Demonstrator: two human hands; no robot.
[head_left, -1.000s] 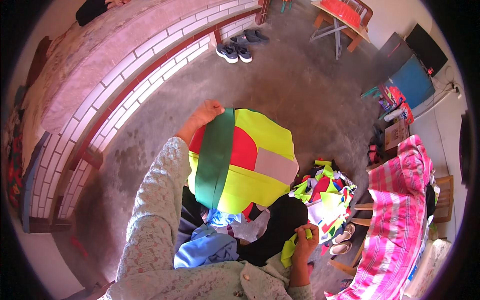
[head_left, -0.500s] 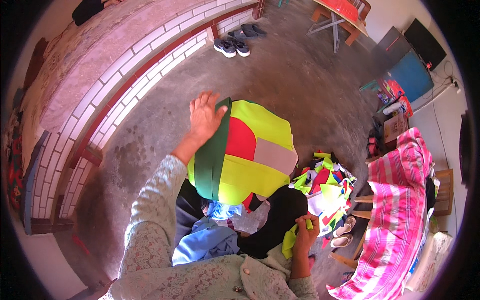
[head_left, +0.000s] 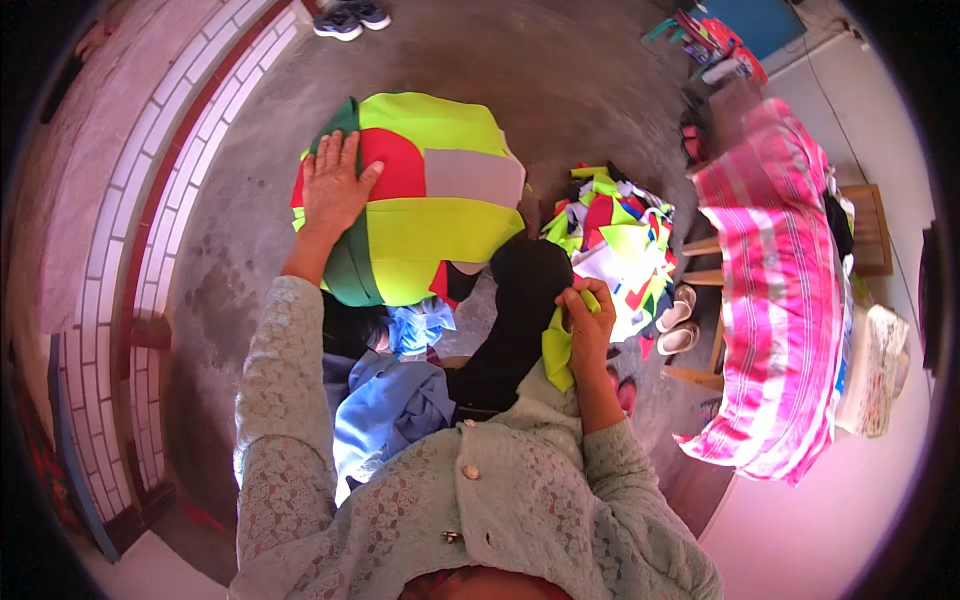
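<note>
My left hand (head_left: 335, 190) lies flat, fingers stretched, on the dark green strip at the left side of a patchwork cloth (head_left: 440, 225). Bright yellow-green, red and grey panels make up this cloth, which spreads out in front of my knees. In my right hand (head_left: 590, 325), thumb and fingers pinch a small yellow-green cloth scrap (head_left: 557, 350) beside my black trouser leg (head_left: 525, 310). A crumpled blue cloth (head_left: 395, 405) rests near my lap. What supports the patchwork underneath is hidden.
A heap of colourful fabric scraps (head_left: 615, 240) lies on the floor to the right. Beyond it are beige shoes (head_left: 678, 320) and a seat draped with pink checked cloth (head_left: 770, 290). A white-tiled ledge (head_left: 130, 210) runs along the left; dark sneakers (head_left: 350, 18) stand at the far side.
My left hand has moved from the raised dark green edge down flat onto the strip, and red cloth now shows left of it. The view has shifted. My right hand keeps its scrap.
</note>
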